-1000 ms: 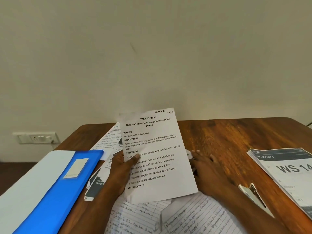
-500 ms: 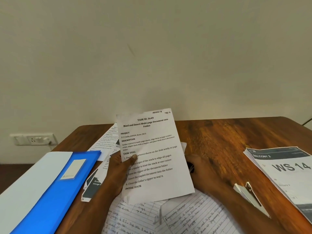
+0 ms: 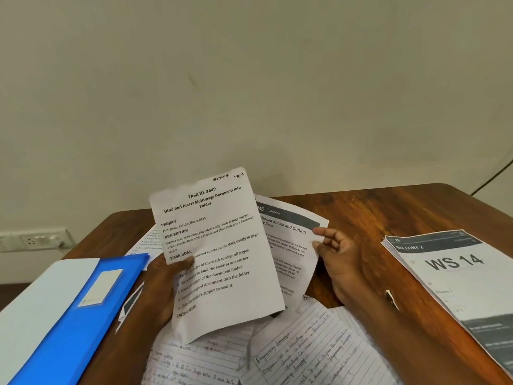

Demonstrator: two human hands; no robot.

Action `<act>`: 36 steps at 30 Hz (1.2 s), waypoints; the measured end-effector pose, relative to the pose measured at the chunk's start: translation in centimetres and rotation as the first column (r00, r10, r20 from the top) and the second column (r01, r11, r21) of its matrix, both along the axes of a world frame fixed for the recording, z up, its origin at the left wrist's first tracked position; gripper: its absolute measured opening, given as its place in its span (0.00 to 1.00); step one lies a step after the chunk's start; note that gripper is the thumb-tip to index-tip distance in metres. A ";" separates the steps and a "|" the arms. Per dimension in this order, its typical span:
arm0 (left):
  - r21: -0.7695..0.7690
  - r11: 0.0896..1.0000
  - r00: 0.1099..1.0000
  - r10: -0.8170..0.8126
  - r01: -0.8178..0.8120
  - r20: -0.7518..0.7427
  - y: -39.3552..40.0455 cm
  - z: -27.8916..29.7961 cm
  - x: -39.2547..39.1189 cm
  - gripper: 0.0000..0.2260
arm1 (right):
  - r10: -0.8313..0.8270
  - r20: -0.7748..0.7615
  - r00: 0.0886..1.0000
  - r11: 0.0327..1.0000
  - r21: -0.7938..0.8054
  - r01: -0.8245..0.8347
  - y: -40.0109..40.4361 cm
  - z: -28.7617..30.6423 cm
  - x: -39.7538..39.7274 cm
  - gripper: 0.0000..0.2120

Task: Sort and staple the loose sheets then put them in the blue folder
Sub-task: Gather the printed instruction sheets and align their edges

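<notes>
The work stands at the sorting step: nothing looks stapled yet, and the sheets are being gathered and ordered. The left hand (image 3: 163,284) grasps the printed task sheet (image 3: 219,254), headed "Bind and Insert Multi-page Document into Folder", thumb across its face, holding it raised and tilted above the wooden bench (image 3: 374,209). The right hand (image 3: 337,252) pinches the right edge of a second printed sheet, the kitchen sheet (image 3: 288,240), lifted just behind and to the right of the first. Handwritten lined sheets (image 3: 277,357) lie spread on the near part of the bench, and more printed sheets (image 3: 144,240) show beyond the left hand. The blue folder (image 3: 75,315) lies at the near left, partly covered by a pale sheet. A separate stack marked "WS 14" (image 3: 455,276) lies at the right. A small object by the right forearm may be the stapler, too hidden to tell. The next move likely calls for tucking the kitchen sheet behind the task sheet, edges squared, then collecting the remaining sheets in order.
</notes>
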State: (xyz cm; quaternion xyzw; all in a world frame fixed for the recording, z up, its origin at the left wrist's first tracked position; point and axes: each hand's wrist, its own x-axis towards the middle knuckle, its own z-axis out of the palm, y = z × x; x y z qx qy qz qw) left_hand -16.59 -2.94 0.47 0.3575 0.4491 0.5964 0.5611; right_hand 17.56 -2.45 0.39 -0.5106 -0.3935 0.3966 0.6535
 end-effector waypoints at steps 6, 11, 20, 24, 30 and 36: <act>0.012 0.999 0.992 -0.050 0.052 -0.112 -0.3 0.2 0.5 0.18 | 0.000 -0.029 1.000 1.000 0.030 0.001 0.2 -0.3 0.0 0.15; 0.033 0.999 0.980 -0.024 0.032 -0.196 -1.0 0.5 1.5 0.10 | -0.032 -0.043 0.999 0.994 0.103 0.037 0.2 1.1 0.2 0.24; 0.121 0.991 0.975 -0.028 0.056 -0.221 -2.0 2.1 3.7 0.12 | -0.020 -0.206 0.978 0.961 0.265 0.075 -1.5 10.1 4.2 0.07; 0.162 0.983 0.980 -0.050 0.082 -0.192 -2.4 2.9 4.3 0.16 | -0.101 -0.186 0.977 0.895 0.412 0.170 -2.4 13.4 4.6 0.05; 0.175 0.981 0.988 -0.052 0.078 -0.146 -2.2 4.0 4.5 0.47 | -0.023 -0.411 0.911 0.873 0.437 0.219 -3.2 14.8 5.2 0.06; 0.104 0.975 0.979 -0.186 0.194 -0.086 -3.0 4.2 5.1 0.44 | 0.147 -0.283 0.948 0.982 0.157 -0.105 -2.0 12.3 4.0 0.12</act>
